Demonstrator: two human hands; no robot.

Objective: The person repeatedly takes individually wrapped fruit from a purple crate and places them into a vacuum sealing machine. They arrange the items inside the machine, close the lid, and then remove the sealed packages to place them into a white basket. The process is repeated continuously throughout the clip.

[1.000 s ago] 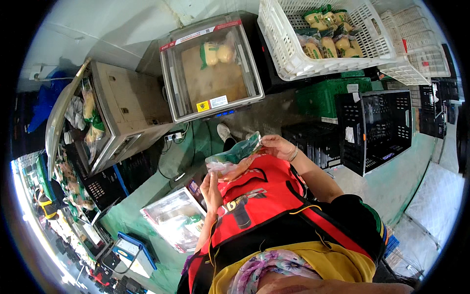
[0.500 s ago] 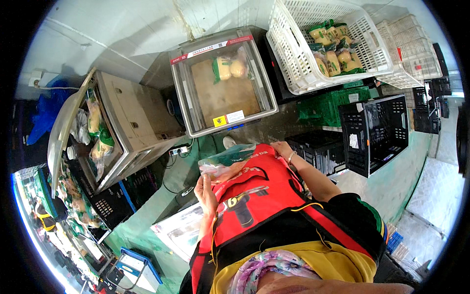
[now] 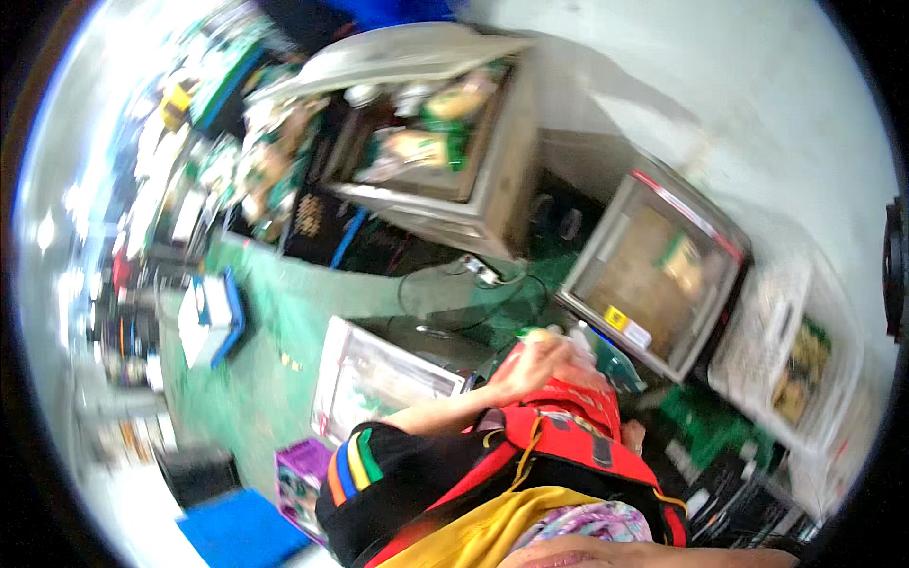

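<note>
Smeared by motion, my left hand (image 3: 532,367) is in front of the red apron (image 3: 585,402), its fingers closed on a clear plastic bag with green parts (image 3: 614,367). Something pale with a green edge shows just above the fingers; I cannot make out what it is. Only a bit of my right hand (image 3: 632,434) shows beside the apron's right side, its fingers hidden. Ahead to the right, a vacuum sealer (image 3: 632,275) has its clear lid down over a pale pack (image 3: 684,262). A second sealer (image 3: 516,161) has its lid raised over several pale packs (image 3: 421,150).
A white crate (image 3: 762,331) with packs stands at the right, near green and black crates. Left of me are a white clear-topped box (image 3: 374,379), a purple basket (image 3: 301,478) and a blue-and-white bin (image 3: 210,320). Cables (image 3: 483,272) run along the green floor.
My view has swung left, so the sealers and crates now appear farther right. My left hand has come across in front of the apron, and my right hand has become mostly hidden.
</note>
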